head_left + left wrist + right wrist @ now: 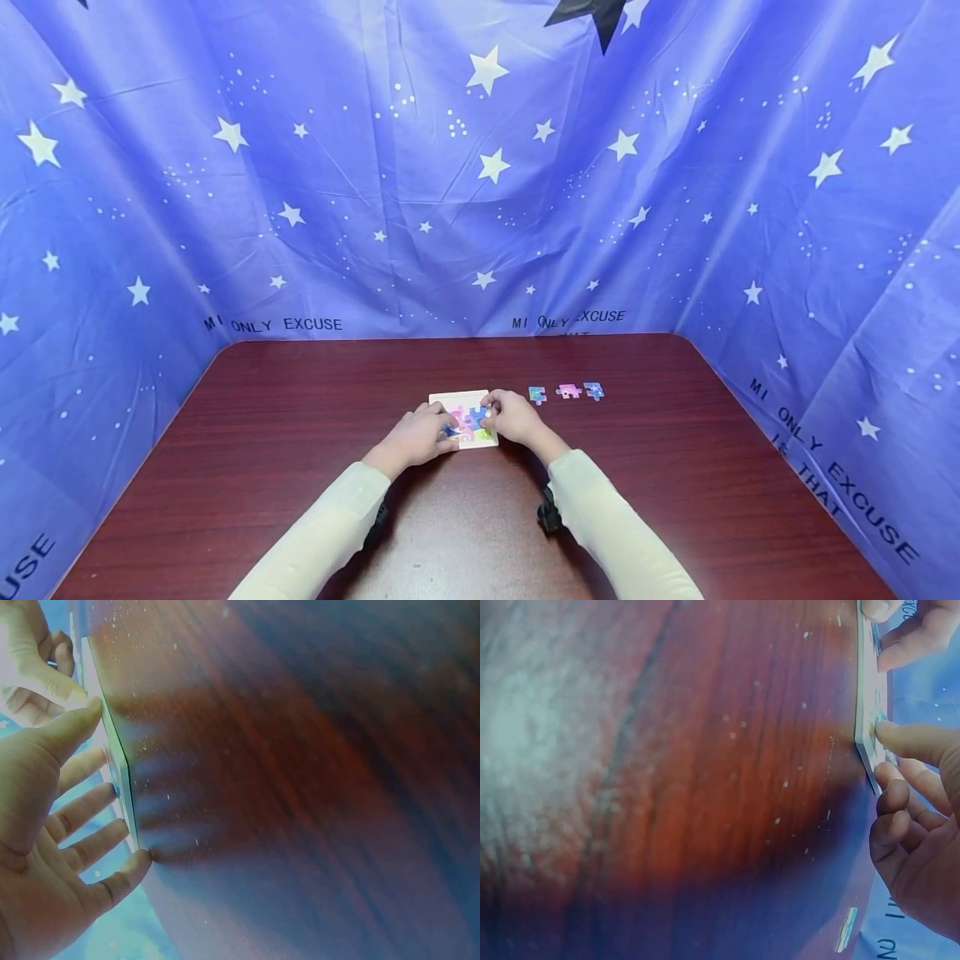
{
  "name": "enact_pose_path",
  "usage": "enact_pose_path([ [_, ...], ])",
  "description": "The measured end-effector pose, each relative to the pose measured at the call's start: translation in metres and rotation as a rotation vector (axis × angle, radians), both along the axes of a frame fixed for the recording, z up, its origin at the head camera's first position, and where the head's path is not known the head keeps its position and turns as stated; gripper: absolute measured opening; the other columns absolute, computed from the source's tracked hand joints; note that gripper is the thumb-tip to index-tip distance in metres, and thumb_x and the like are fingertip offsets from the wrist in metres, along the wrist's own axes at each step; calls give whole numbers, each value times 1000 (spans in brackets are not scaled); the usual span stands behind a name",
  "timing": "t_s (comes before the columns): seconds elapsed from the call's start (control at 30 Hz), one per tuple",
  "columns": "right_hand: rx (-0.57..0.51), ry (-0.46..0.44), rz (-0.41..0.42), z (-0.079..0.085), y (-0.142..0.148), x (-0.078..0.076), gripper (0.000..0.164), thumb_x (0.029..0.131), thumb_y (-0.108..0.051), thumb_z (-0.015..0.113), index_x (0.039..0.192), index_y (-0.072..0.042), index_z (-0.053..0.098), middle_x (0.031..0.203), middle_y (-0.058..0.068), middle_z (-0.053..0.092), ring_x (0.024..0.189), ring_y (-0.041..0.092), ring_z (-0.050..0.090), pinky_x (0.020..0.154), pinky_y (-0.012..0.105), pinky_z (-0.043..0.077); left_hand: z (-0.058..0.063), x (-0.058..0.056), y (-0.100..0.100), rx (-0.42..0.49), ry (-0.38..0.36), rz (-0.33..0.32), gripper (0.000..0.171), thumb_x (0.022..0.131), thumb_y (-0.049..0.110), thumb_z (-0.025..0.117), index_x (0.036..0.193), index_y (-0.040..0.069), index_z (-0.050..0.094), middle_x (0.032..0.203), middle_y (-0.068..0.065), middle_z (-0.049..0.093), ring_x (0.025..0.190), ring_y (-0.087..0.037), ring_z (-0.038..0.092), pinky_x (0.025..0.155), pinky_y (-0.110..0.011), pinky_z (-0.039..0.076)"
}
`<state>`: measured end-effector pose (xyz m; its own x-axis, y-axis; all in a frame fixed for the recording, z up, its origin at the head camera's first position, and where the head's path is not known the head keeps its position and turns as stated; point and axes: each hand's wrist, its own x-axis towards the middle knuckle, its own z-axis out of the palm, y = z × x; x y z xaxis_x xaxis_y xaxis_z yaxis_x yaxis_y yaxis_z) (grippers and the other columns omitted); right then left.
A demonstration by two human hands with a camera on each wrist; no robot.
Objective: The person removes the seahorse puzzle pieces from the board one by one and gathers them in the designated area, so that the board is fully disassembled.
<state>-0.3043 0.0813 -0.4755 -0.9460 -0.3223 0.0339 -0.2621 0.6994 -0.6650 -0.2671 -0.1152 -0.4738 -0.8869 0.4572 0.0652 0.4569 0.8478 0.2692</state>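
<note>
A small jigsaw puzzle tray (pixel 459 397) with a pale rim lies on the table, partly filled with pink, blue and yellow-green pieces. At its left side my left hand (pixel 420 433) rests with fingers spread along the tray, the thumb over the pieces. A dark blue puzzle piece (pixel 451 431) shows beside the left fingertips. From the right, my right hand (pixel 516 417) reaches over the tray edge and pinches a blue puzzle piece (pixel 477 414) between thumb and forefinger. Its other fingers curl beside the tray in the right wrist view. The fingers hide part of the puzzle.
Right of the tray lie three loose pieces: a blue-green piece (pixel 537 395), a pink piece (pixel 569 391) and a blue piece (pixel 594 390). The dark red wooden table (pixel 300 400) is bounded by a blue star-patterned curtain (pixel 420 167) behind and at both sides.
</note>
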Motion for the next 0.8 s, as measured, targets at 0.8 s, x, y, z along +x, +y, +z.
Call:
enact_pose_path([
  [0.8,171,107,9,6,-2,3,25,78,-17,73,99,-9,63,73,-3,53,63,9,47,57,24,37,2,0,1,11,-24,9,30,83,35,69,104,13,68,103,-5,57,94,-25,52,80,-47,45],
])
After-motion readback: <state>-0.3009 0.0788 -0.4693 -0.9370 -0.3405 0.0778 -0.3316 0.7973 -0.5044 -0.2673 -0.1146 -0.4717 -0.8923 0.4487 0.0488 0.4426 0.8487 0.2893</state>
